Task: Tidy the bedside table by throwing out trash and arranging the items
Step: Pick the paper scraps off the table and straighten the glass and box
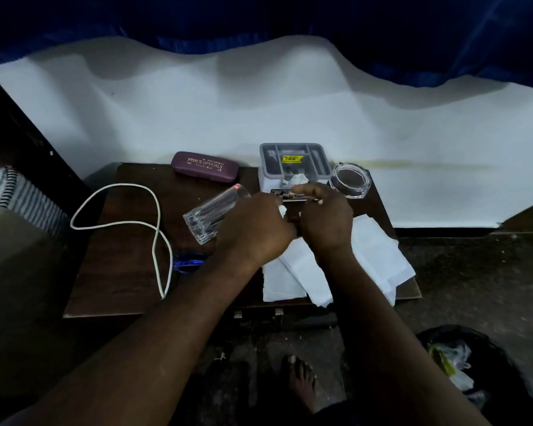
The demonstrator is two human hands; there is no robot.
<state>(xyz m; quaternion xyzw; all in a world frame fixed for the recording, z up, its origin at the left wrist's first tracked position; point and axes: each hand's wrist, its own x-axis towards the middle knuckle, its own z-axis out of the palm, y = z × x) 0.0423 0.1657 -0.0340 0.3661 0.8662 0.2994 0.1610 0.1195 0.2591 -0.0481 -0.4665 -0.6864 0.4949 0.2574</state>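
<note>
On the dark wooden bedside table, my left hand and my right hand meet at the middle. Together they grip a flat printed wrapper, and a bit of white tissue shows between them. A clear drinking glass lies on its side just left of my left hand. White paper napkins are spread under my right wrist. A grey organizer tray with a yellow price sticker stands behind my hands, with crumpled tissue at its front edge.
A purple spectacle case lies at the back left, a glass ashtray at the back right. A white cable loops across the left side, next to a blue object. A black trash bag sits on the floor at right.
</note>
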